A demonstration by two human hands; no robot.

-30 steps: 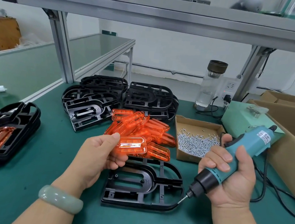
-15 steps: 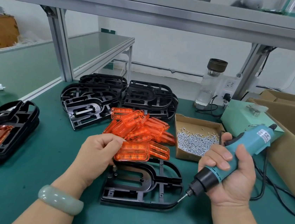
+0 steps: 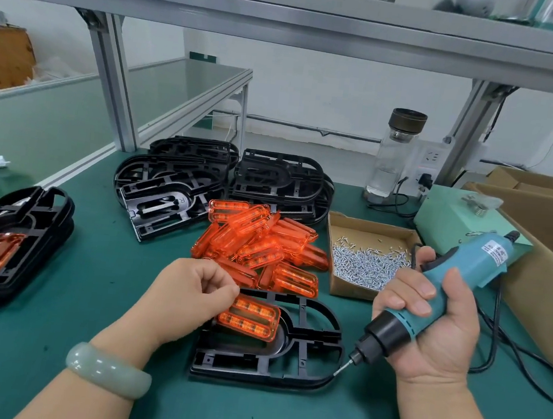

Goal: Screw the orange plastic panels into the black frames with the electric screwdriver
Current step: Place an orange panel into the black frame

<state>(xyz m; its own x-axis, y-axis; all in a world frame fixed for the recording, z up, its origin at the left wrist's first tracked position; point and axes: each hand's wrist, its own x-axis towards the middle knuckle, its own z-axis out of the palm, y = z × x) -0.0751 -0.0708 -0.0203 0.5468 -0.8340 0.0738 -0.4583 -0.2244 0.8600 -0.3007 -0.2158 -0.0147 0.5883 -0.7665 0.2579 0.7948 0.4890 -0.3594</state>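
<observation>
On the green-matted desk (image 3: 46, 338), under a grey aluminium shelf rail (image 3: 290, 14), the left hand (image 3: 185, 299) pinches a translucent orange plastic panel (image 3: 250, 316) over the black plastic frame (image 3: 304, 350) near the front edge. The right hand (image 3: 434, 327) wraps its fingers round the teal electric screwdriver (image 3: 449, 280). The left fingers hide the panel's left end.

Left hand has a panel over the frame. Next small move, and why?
Likely lower and press the translucent orange plastic panel flat into the slot of the black plastic frame. The left hand pinches it over the opening, not visibly seated; the right hand grips the teal electric screwdriver, bit off at the frame's edge, so driving waits.
</observation>
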